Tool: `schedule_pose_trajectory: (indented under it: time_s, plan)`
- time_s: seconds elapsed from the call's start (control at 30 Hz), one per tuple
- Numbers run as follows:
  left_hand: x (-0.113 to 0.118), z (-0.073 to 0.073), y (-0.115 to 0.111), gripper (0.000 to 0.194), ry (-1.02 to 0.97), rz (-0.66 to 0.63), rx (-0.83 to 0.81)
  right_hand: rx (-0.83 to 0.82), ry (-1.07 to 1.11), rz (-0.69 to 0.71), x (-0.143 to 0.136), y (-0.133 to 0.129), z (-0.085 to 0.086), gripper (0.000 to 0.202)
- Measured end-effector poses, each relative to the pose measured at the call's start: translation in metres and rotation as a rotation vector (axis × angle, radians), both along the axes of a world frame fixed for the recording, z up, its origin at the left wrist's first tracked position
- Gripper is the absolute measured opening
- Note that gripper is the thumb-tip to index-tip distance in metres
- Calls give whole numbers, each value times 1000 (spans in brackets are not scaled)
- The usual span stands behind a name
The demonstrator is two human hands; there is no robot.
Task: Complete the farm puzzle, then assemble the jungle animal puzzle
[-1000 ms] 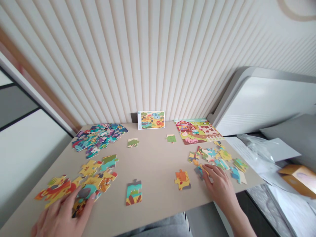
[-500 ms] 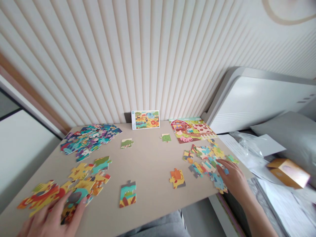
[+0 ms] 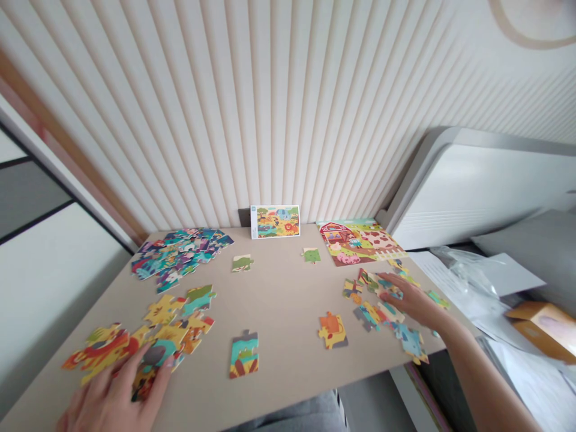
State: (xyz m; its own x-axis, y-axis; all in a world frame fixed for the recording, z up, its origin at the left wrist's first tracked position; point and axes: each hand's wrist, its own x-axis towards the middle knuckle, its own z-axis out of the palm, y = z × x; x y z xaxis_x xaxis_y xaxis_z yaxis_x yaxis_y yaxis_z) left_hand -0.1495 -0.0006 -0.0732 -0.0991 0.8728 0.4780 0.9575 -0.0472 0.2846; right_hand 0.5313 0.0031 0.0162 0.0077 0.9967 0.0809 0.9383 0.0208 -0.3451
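Observation:
My left hand (image 3: 119,390) rests at the near left, thumb and fingers apart, over a loose heap of jigsaw pieces (image 3: 168,333) in yellow, orange and teal. A piece with a dark animal shows between thumb and forefinger, lying in the heap. My right hand (image 3: 407,300) reaches over the right-hand group of jigsaw pieces (image 3: 410,339); its fingers are stretched out on top of them. Between the hands lie a crocodile corner piece (image 3: 244,355), an orange animal piece (image 3: 333,331), and two green pieces, one left (image 3: 242,263) and one right (image 3: 311,255).
A reference picture card (image 3: 275,222) stands against the ribbed wall. Purple-blue puzzle pieces (image 3: 182,255) are heaped at the back left. An assembled farm puzzle (image 3: 360,242) lies at the back right. Beside the table are papers, plastic wrap and an orange box (image 3: 542,330).
My right hand has moved left and away from me across the right-hand pieces. My left hand stays on its heap. The whole view has shifted slightly.

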Motion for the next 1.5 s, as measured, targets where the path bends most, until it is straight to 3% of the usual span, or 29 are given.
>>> schedule_pose_trajectory:
  time_s: [0.1,0.2,0.33,0.47,0.6,0.77,0.93,1.37,1.5]
  plan:
    - [5,6,-1,59,182,79,25,-21,17,-6,3,-1,-4,65]
    - [14,22,-6,56,274,69,-40,-10,20,-20,5,-1,-9,65]
    - [21,37,-10,53,303,68,-81,29,-5,-25,7,-2,-14,60]
    - [20,37,-9,53,288,66,-88,73,-49,-22,-1,-3,-7,63]
    - [20,35,-8,57,285,73,-106,159,-21,20,-39,3,14,58]
    - [24,38,-8,60,314,117,-147,249,42,244,-117,29,44,55]
    - [24,37,-8,62,262,82,-130,296,57,355,-166,53,59,55]
    - [26,30,-8,53,199,84,-94,276,114,425,-211,100,46,58]
    - [27,46,-3,52,217,71,-20,236,174,480,-228,133,31,57]
